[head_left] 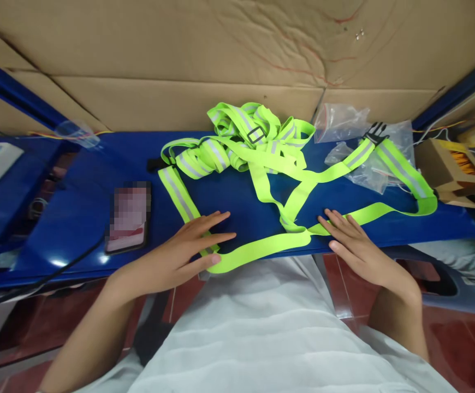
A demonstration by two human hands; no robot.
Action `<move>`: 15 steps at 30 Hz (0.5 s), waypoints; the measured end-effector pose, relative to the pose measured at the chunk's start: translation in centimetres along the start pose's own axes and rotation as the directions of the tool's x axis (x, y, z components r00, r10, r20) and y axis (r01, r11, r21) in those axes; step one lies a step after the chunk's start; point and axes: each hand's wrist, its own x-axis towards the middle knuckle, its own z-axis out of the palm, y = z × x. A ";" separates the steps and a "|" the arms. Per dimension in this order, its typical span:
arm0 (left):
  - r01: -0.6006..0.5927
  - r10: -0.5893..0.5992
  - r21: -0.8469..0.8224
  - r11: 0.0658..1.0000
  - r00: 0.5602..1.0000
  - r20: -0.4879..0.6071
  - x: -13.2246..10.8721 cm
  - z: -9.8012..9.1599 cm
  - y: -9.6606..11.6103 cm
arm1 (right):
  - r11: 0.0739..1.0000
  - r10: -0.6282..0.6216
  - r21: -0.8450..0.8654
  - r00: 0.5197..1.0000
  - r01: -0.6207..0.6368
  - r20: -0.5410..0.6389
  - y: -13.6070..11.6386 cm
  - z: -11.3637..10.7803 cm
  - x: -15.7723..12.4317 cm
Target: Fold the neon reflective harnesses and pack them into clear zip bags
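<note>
A neon yellow-green reflective strap [262, 251] with grey stripes runs along the front of the blue table, its far part gathered in a tangled heap [237, 128]. My left hand [194, 240] lies across the strap's left stretch, fingers spread. On the right, my right hand [352, 243] rests over the strap with its fingers stretched out flat. A black side-release buckle [375, 132] sits on the strap at the right, beyond my right hand. In the heap shows a black slider [256, 135]. Neither hand grips anything.
A phone [129, 215] lies left of my left hand, with a black cable [73, 262] nearby. Clear plastic bags [342, 123] lie at the back right, beside an open cardboard box [450, 169]. Cardboard sheets [180, 49] stand behind the blue table [94, 196].
</note>
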 end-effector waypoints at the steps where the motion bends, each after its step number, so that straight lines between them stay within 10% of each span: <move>1: 0.041 -0.042 0.021 0.999 0.999 0.011 0.0 0.4 -0.2 | 1.000 0.028 -0.010 0.999 -0.028 -0.018 0.2 0.0 0.0; 10: 0.175 -0.161 0.101 0.979 0.979 -0.126 1.3 2.7 -1.0 | 0.940 0.332 -0.008 0.925 -0.340 -0.185 3.6 0.8 -1.3; 15: 0.130 -0.113 0.071 0.989 0.972 -0.206 2.5 1.3 -1.0 | 0.953 0.302 0.121 0.906 -0.278 -0.295 5.3 -3.2 -1.8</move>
